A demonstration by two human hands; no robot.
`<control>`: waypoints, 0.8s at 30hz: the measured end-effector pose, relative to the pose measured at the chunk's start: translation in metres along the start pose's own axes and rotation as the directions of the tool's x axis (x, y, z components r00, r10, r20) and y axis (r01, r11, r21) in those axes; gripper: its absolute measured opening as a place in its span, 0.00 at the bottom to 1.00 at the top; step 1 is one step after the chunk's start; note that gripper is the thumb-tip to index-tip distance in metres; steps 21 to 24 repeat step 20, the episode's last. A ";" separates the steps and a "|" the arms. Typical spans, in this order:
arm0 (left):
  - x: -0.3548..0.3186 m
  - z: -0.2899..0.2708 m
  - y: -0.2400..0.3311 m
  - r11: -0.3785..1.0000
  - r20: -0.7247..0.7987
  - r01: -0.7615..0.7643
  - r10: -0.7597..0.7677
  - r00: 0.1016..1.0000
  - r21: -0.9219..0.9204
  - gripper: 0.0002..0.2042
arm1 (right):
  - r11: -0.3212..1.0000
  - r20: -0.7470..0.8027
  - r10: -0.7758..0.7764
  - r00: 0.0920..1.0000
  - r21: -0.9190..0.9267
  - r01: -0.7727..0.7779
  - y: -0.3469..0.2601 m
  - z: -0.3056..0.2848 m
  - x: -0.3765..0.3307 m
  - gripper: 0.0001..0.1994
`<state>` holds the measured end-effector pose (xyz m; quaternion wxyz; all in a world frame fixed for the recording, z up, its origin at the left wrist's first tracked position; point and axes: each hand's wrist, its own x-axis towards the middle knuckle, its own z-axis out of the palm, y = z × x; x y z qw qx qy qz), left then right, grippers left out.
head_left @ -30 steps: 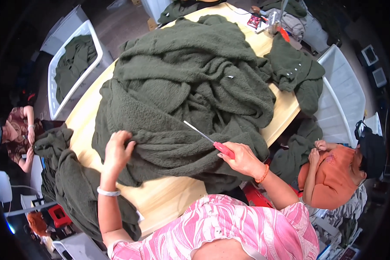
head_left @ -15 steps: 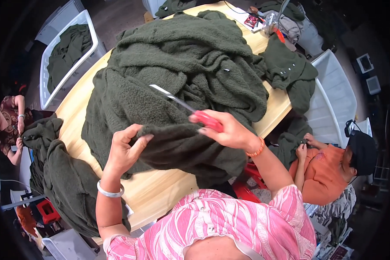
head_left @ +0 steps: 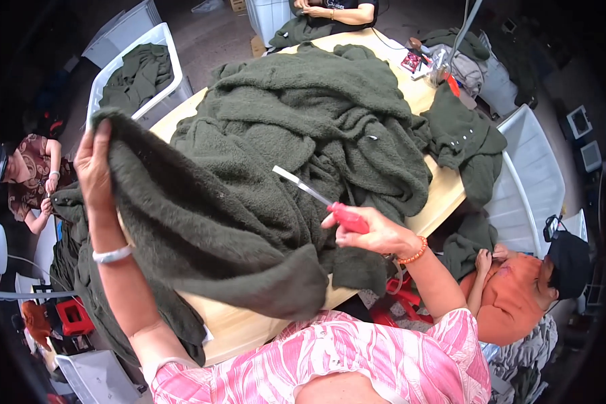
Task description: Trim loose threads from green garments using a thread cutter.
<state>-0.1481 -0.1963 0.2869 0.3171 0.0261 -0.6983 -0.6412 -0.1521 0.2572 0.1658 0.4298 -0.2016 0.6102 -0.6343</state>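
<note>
My left hand (head_left: 96, 165) is raised at the left, its fingers closed on the edge of a dark green fleece garment piece (head_left: 215, 229). From that hand the piece hangs in a wide drape across the near side of the table. My right hand (head_left: 377, 232) grips the red handle of what look like slim scissors (head_left: 306, 188). Their metal blade points up and to the left, above the fabric. A big heap of the same dark green fleece (head_left: 296, 101) covers most of the table beyond both hands.
Pale wood shows at the edges of the table (head_left: 239, 313). White bins stand at the far left (head_left: 175, 64) and right (head_left: 545, 182). Co-workers sit at left (head_left: 30, 161), right (head_left: 512, 296) and far side (head_left: 347, 13). Small tools (head_left: 414, 60) lie on the far right corner.
My left hand has swung up and left, stretching the fleece piece out into a long drape. My right hand, still holding the scissors, has shifted slightly right and nearer. The view has tilted somewhat.
</note>
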 end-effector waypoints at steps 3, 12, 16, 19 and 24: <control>-0.005 0.018 -0.014 0.991 0.130 0.008 0.009 0.991 -0.135 0.09 | 0.991 -0.095 -0.137 0.986 -0.007 0.137 0.002 0.001 0.015 0.20; -0.046 0.078 0.059 0.982 0.344 -0.131 0.171 0.923 -0.138 0.10 | 0.934 0.056 -0.326 0.944 0.176 0.312 -0.004 0.077 0.085 0.15; -0.037 0.078 0.062 0.984 0.267 -0.131 0.160 0.950 -0.122 0.10 | 0.970 0.149 -0.242 0.959 0.052 0.237 0.012 0.093 0.081 0.14; -0.022 0.061 0.051 0.982 0.235 -0.189 0.180 0.955 0.017 0.10 | 0.964 0.117 -0.260 0.958 0.086 0.251 0.022 0.089 0.079 0.19; -0.016 0.056 0.048 0.963 0.227 -0.234 0.200 0.953 0.135 0.10 | 0.961 0.126 -0.251 0.960 0.149 0.232 0.026 0.082 0.076 0.24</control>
